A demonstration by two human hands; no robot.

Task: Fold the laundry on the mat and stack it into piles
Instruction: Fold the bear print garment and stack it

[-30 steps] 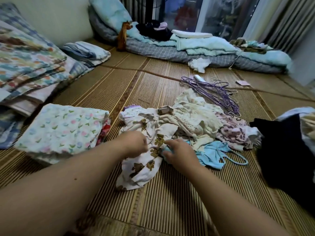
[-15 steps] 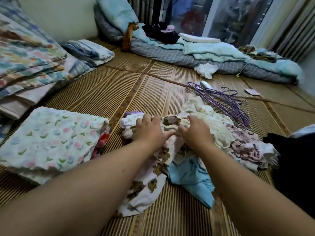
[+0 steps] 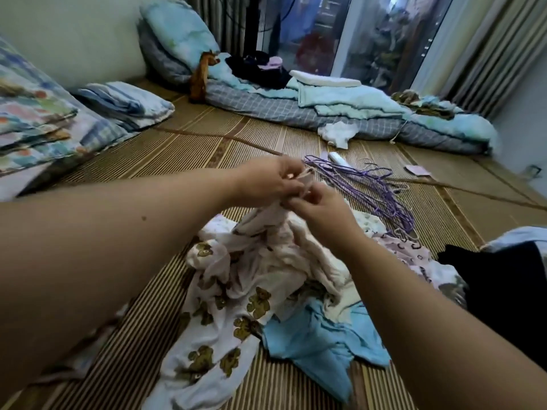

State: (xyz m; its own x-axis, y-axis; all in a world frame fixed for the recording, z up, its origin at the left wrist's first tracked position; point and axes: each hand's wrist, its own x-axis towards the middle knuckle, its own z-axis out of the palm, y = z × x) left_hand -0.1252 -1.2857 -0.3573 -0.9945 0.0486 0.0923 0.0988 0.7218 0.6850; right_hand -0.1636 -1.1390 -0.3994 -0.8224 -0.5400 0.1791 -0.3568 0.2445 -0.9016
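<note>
Left hand [image 3: 266,180], right hand [image 3: 319,208] pinch crumpled cream cotton garment [image 3: 266,250] edge; rest hangs below grip; lift clear, spread hands apart.

- A laundry heap [image 3: 266,291] lies mid-mat [image 3: 183,149], toward the near edge.
- The left hand [image 3: 266,182] and right hand [image 3: 322,211], close together, pinch a garment [image 3: 263,226] above the heap.
- Hangers [image 3: 370,184] lie just behind the heap, to its right.
- Folded blankets [image 3: 38,125] sit at the left edge.
- A mattress [image 3: 281,110] runs along the far edge.
- A clothing pile [image 3: 503,285] sits at the right edge.
</note>
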